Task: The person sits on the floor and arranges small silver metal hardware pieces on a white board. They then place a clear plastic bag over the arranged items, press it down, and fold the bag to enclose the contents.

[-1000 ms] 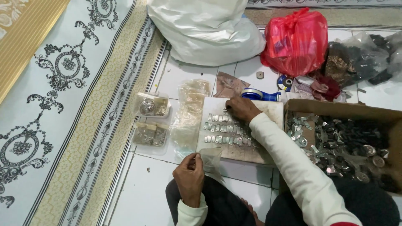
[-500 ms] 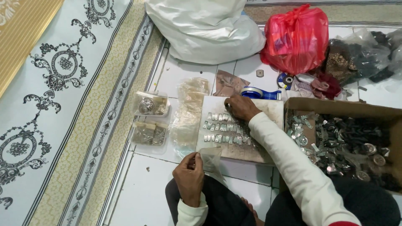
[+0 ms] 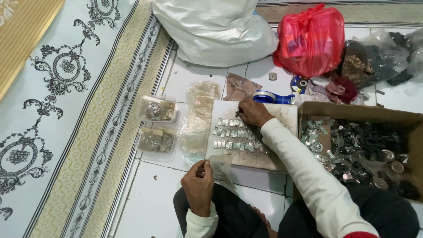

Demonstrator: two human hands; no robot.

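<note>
My left hand (image 3: 199,186) is closed on a small clear plastic bag (image 3: 221,168) just above my lap. My right hand (image 3: 253,112) reaches forward onto a pale flat board (image 3: 288,115), fingertips pinching among rows of small silvery metal pieces (image 3: 233,133) laid out on it. Whether a piece is between the fingers I cannot tell. A stack of empty clear bags (image 3: 197,120) lies left of the board. Two filled bags of metal parts (image 3: 157,124) sit further left on the white tile floor.
A cardboard box (image 3: 365,114) of loose metal parts stands at the right. A blue tape dispenser (image 3: 272,97), a red plastic bag (image 3: 311,39), a large white sack (image 3: 216,29) and dark bags lie beyond. A patterned carpet (image 3: 57,101) covers the left.
The view has shifted slightly. My right hand stays on the rows of pieces at the board's far edge; my left hand still holds the clear bag.
</note>
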